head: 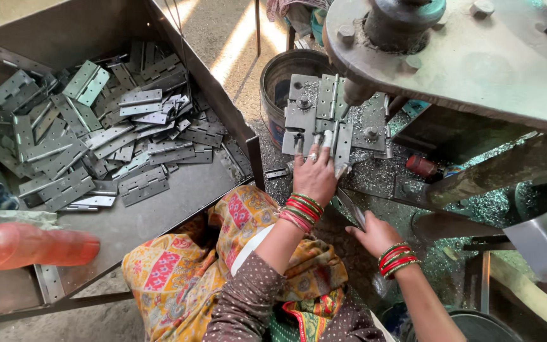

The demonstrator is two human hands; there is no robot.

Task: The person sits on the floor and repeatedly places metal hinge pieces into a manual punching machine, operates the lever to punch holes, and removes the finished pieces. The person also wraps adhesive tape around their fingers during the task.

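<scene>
My left hand [314,172] reaches forward onto the grey steel jig [299,114] of a press. Its fingertips pinch a flat metal hinge [342,144] that lies on the jig under the press's round ram [356,92]. Nearer to me, my right hand [375,233] is closed around the end of a flat metal bar [351,208] that slants up toward the jig. Both wrists carry red and green bangles. A patterned yellow cloth [178,272] covers my lap.
A large steel tray [153,215] on the left holds a heap of several grey hinges [90,133]. An orange plastic bottle [33,246] lies at its near left. A rusty bucket [286,69] stands behind the jig. Metal shavings [375,171] cover the press bed, beside a small red cylinder [421,166].
</scene>
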